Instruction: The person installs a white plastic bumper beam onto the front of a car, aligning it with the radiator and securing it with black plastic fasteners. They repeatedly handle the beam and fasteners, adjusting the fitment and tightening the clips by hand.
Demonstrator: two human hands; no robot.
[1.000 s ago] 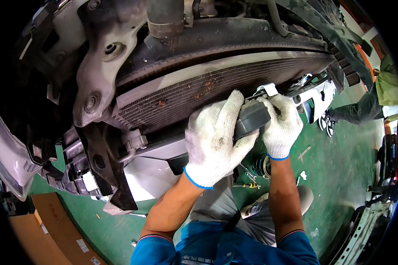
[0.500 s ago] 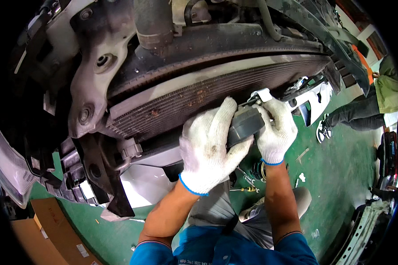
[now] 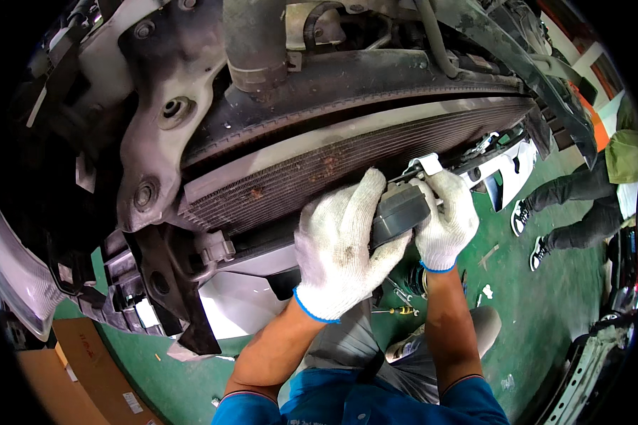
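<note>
In the head view we look up at the underside of a car front: a finned radiator (image 3: 347, 159) runs from nine toward two o'clock, with a rusty metal bracket (image 3: 152, 152) at ten o'clock and a black hose (image 3: 255, 39) at twelve. At three o'clock another person's dark-trousered legs (image 3: 571, 209) stand on the green floor (image 3: 546, 304), and small tools (image 3: 400, 301) lie on it at six o'clock of our hands. Our left hand (image 3: 340, 255), in a white glove, is curled partly closed around the near end of a dark grey box-shaped part (image 3: 398, 212). Our right hand (image 3: 445, 221) wraps closed on its far end, just below the radiator edge. The part sits between both hands, touching each, under a white tab (image 3: 427, 164) at its one o'clock.
</note>
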